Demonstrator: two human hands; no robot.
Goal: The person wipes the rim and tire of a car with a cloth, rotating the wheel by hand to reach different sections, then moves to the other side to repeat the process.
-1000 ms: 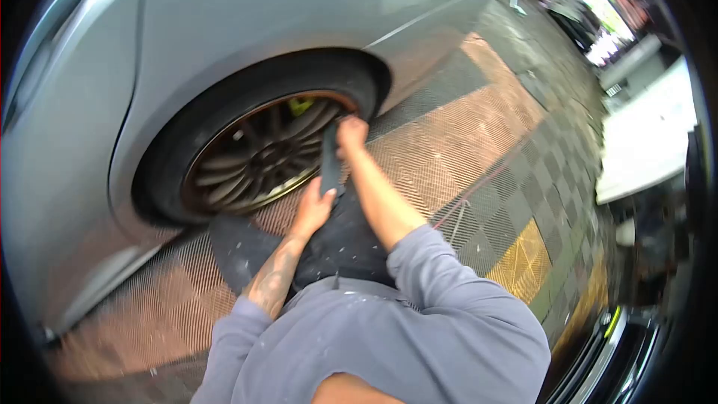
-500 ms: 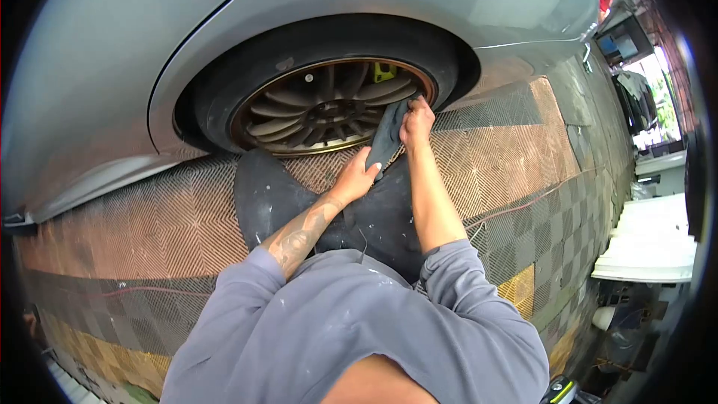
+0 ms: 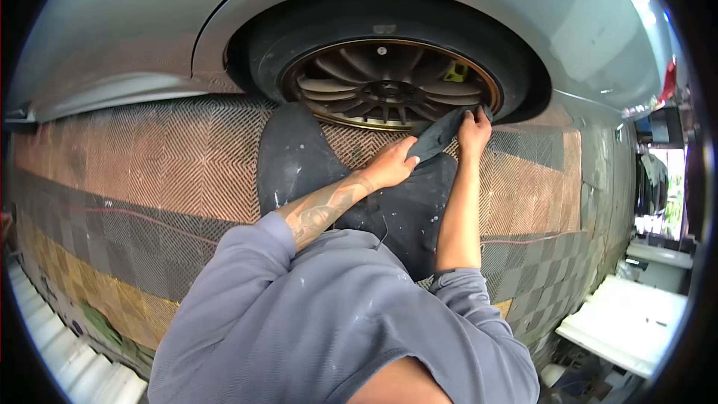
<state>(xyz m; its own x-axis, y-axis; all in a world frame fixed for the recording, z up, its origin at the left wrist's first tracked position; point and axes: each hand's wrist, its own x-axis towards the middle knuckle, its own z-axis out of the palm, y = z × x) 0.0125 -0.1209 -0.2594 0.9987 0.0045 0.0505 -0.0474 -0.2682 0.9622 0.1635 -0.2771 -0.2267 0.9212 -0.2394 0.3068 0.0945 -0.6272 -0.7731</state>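
Note:
A dark grey cloth (image 3: 437, 139) stretches between my two hands, just below the lower right of a car wheel (image 3: 351, 90). My left hand (image 3: 393, 162) grips the cloth's lower left end. Its upper right end is pinched in my right hand (image 3: 474, 135), close against the bronze-coloured rim edge. Part of the cloth shows above the right fingers, next to the black tire (image 3: 378, 11). The wheel has many dark spokes, and a yellow-green brake caliper (image 3: 456, 72) shows behind them.
The grey car body (image 3: 134, 37) arches over the wheel. My knees, in dark paint-flecked trousers (image 3: 299, 161), are bent before it on ridged floor tiles (image 3: 179, 142). A thin red cord (image 3: 142, 218) runs across the floor. White panels (image 3: 628, 322) stand at the right.
The view has shifted, so the wheel sits higher and further right. Both hands keep hold of the cloth, which now lies more level, with the right hand beside the rim's lower right edge.

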